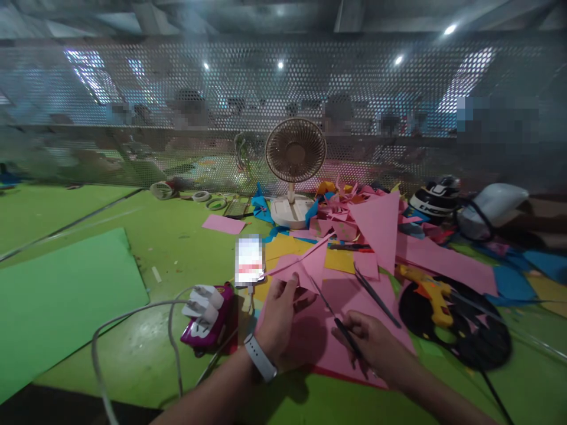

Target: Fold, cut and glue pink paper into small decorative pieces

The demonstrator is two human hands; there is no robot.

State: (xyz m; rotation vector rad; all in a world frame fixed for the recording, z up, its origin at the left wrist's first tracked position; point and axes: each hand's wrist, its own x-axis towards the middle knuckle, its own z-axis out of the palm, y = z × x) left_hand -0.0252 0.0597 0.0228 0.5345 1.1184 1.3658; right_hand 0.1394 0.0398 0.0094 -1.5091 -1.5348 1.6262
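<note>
My left hand (283, 313), with a pale band on its wrist, pinches a piece of pink paper (316, 260) between thumb and fingers. A narrow pink strip angles up across that piece. My right hand (365, 342) is closed around the black handle of a thin-bladed tool (343, 332); its exact kind is unclear. The slim metal blade points up and left, its tip at the pink paper by my left fingers. Larger pink sheets (354, 295) lie beneath both hands. Dark tweezers (376, 295) rest on them, right of the blade.
A small fan (292, 203) stands behind, beside heaped pink scraps (341, 206). A lit phone (248, 260) and a purple power strip (206, 327) with cables lie left. At right, a yellow glue gun (436, 295) rests on a black disc (482, 336). Green sheet (75, 307) lies far left.
</note>
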